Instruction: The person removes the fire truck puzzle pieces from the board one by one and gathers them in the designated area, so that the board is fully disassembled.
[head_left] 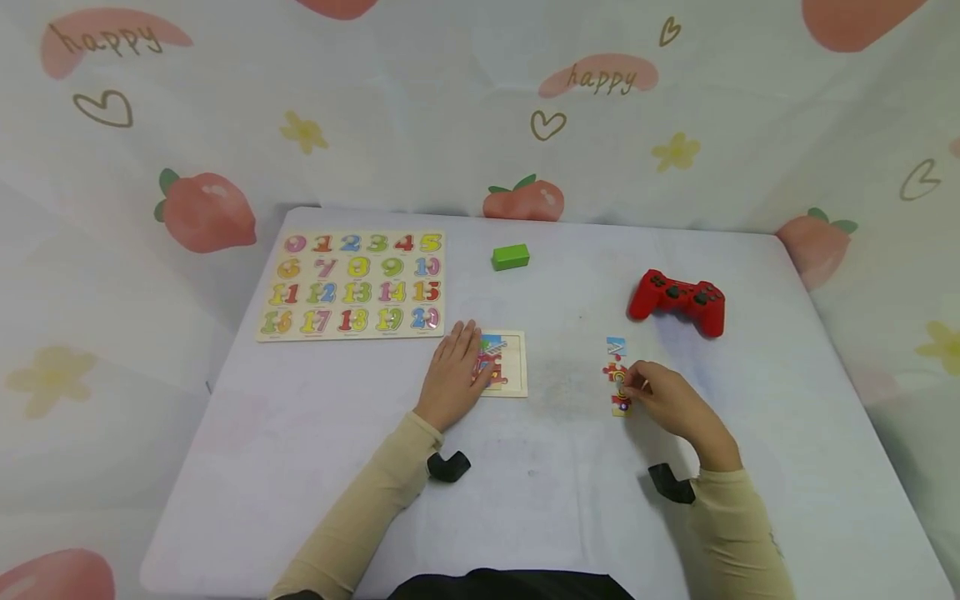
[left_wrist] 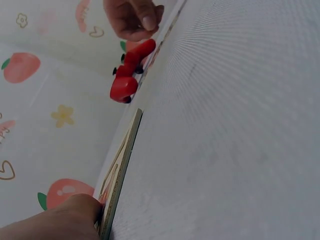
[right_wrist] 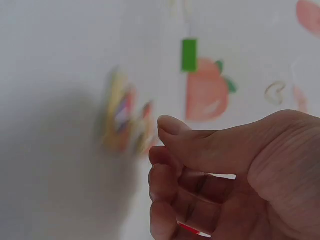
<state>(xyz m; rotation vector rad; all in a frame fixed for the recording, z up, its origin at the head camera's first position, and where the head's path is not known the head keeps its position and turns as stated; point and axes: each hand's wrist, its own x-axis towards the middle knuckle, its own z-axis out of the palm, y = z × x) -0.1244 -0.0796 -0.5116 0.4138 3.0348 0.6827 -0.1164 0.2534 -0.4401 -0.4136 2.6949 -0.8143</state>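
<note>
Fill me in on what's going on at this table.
A person's left grip lies across the left part of a small puzzle board, which is partly filled, with a bare strip at its right. The right grip is at some loose puzzle pieces; whether it pinches one is unclear. The number board, green block and red game controller lie apart, untouched.

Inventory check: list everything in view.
Number board: 1, multicoloured, back left
Block: 1, green, right of board
Controller: 1, red, back right
Puzzle tray: 1, cream, table centre
Fitted pieces: count unclear, multicoloured, in tray
Loose pieces: about three, multicoloured, right of tray
Table: 1, white, beneath
Backdrop: 1, white, peach-printed, behind
Wrist attachments: 2, black, by cuffs
Clothing: 1, black, near edge
Sleeves: 2, beige, forearms
Left hand: 1, on tray
Right hand: 1, by loose pieces
</note>
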